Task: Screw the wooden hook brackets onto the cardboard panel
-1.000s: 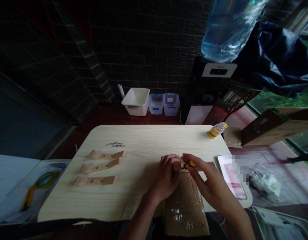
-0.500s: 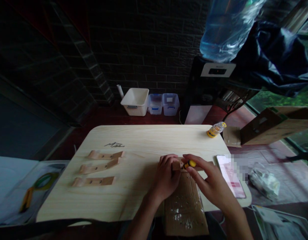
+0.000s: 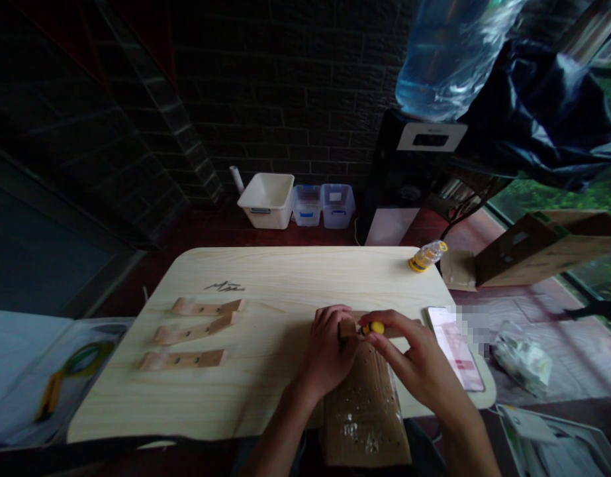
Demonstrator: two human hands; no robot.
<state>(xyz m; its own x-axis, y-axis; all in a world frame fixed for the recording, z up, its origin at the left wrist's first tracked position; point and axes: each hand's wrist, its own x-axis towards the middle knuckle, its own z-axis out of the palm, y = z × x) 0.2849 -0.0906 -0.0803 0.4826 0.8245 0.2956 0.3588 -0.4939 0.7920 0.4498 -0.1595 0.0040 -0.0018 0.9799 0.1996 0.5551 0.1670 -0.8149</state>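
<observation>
My right hand (image 3: 409, 351) pinches a screwdriver with a yellow and black handle (image 3: 375, 327), its shaft pointing left and down toward a wooden piece (image 3: 347, 328). Around that wooden piece my left hand (image 3: 332, 344) is closed, steadying it on a cardboard sheet (image 3: 365, 411). The cardboard is dotted with small holes, bears strips of clear tape and hangs past the table's near edge. Part of the wood runs out to the right behind my right hand. The screwdriver's tip is too small to make out.
On the pale table (image 3: 275, 265) lie several dark screws or bits (image 3: 226, 286) and three similar wooden pieces (image 3: 183, 360). A clear, yellow-based screwdriver case (image 3: 427, 256) stands at the far right corner. A phone (image 3: 454, 348) lies at the right edge. Bins (image 3: 268, 202) sit on the floor beyond.
The screwdriver handle has shifted slightly left, with the right fingers turned a little around it. My left hand keeps its hold on the wooden piece. The whole view has moved slightly.
</observation>
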